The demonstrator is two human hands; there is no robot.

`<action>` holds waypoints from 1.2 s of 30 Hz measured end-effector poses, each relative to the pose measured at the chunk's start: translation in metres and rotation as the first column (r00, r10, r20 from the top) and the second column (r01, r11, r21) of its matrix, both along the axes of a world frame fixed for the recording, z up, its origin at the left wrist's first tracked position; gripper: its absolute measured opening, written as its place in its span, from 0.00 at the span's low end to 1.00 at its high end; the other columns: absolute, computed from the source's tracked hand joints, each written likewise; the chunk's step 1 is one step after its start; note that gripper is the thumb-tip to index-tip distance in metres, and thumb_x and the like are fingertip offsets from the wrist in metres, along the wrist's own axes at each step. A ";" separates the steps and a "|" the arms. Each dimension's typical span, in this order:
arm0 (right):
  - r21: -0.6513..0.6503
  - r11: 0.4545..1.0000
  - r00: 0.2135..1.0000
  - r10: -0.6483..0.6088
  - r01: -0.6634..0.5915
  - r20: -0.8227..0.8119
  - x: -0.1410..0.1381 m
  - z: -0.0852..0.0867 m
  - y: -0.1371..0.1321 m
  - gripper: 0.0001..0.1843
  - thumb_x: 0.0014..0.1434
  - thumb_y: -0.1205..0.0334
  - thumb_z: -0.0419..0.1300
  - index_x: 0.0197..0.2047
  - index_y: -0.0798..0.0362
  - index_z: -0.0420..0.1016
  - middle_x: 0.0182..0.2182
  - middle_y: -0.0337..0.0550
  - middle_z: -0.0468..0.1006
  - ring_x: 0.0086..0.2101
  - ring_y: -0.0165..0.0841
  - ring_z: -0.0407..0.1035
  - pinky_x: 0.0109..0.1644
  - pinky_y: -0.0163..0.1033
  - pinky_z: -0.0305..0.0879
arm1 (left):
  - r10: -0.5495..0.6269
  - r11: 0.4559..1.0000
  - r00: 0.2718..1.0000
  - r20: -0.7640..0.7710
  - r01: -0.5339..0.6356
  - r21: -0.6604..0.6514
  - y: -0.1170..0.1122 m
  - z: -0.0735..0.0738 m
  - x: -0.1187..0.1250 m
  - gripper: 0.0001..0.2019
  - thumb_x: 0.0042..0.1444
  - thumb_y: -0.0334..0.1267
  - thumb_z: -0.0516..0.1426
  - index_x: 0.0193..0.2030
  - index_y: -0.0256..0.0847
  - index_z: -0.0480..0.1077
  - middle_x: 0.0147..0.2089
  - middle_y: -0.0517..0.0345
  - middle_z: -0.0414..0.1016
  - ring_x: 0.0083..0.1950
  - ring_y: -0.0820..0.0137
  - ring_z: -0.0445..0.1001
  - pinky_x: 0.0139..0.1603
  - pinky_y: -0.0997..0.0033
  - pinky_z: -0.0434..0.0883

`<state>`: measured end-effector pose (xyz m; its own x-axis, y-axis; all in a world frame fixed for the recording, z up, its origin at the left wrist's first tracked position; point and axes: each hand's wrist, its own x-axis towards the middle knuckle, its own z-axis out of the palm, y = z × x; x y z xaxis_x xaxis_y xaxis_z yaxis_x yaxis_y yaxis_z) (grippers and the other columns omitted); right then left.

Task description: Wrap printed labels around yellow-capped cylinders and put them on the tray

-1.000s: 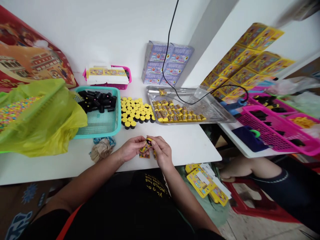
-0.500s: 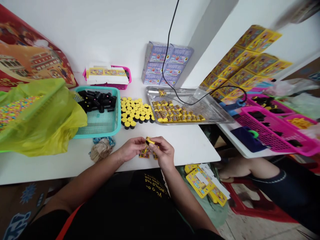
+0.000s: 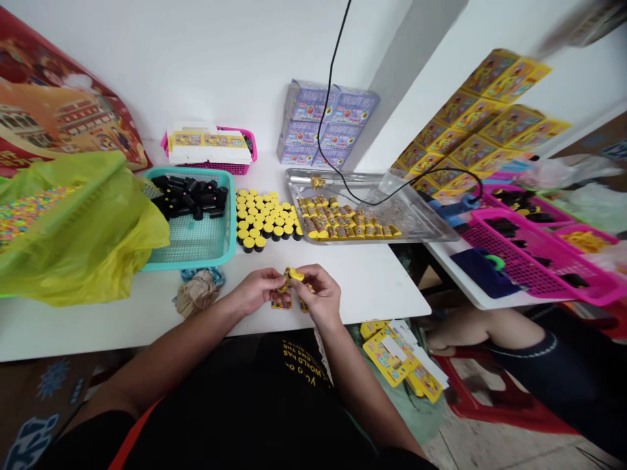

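My left hand [image 3: 255, 292] and my right hand [image 3: 317, 296] meet above the white table [image 3: 367, 287], close to its front edge. Between my fingers is a small yellow-capped piece [image 3: 295, 275], pinched mainly by my right hand. A printed yellow wrapper [image 3: 281, 300] hangs below it, partly hidden by my fingers. Several black cylinders with yellow caps [image 3: 259, 219] stand in rows beyond my hands. Further right, a steel tray [image 3: 372, 236] holds rows of wrapped yellow pieces [image 3: 345, 223].
A teal basket [image 3: 228, 241] holds black cylinders, beside a green plastic bag [image 3: 93, 254] of colourful pieces. A crumpled cloth [image 3: 198, 294] lies left of my hands. Stacked boxes [image 3: 328, 124] stand behind, pink baskets [image 3: 533, 261] lie right, and a person's bare leg [image 3: 490, 329] shows below them.
The yellow-capped piece has shifted slightly between my fingers, with its yellow top now showing more. My hands stay in nearly the same place.
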<state>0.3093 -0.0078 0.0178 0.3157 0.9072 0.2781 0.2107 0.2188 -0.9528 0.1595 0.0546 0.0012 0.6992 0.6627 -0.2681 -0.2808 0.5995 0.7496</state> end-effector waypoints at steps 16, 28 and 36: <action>0.030 0.999 1.000 0.023 -0.023 -0.020 -0.003 0.000 0.000 0.10 0.51 0.57 0.69 0.37 0.49 0.76 0.34 0.40 0.78 0.31 0.31 0.70 0.35 0.38 0.67 | 0.150 0.986 0.983 -0.103 -0.141 0.084 0.000 0.002 -0.001 0.22 0.31 0.44 0.73 0.28 0.33 0.70 0.20 0.60 0.72 0.20 0.72 0.72 0.21 0.75 0.63; -0.008 0.999 0.930 -0.037 0.036 -0.365 -0.007 -0.010 0.008 0.11 0.45 0.59 0.72 0.32 0.50 0.77 0.27 0.35 0.76 0.27 0.28 0.68 0.33 0.37 0.67 | -0.012 0.989 0.996 -0.083 0.025 0.148 -0.003 0.004 -0.001 0.25 0.40 0.48 0.70 0.38 0.36 0.68 0.27 0.55 0.77 0.24 0.68 0.76 0.21 0.74 0.66; 0.011 1.000 0.953 -0.012 0.016 -0.301 -0.008 -0.013 0.007 0.11 0.46 0.60 0.72 0.35 0.50 0.78 0.31 0.37 0.79 0.31 0.30 0.72 0.38 0.37 0.69 | 0.063 0.984 0.994 -0.090 -0.047 0.173 -0.003 0.004 -0.001 0.23 0.37 0.43 0.71 0.35 0.34 0.68 0.24 0.56 0.76 0.18 0.72 0.70 0.18 0.75 0.63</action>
<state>0.3008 -0.0007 0.0046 0.3990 0.8991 0.1802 -0.0826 0.2309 -0.9695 0.1586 0.0513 0.0056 0.6370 0.7413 -0.2114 -0.2326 0.4462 0.8642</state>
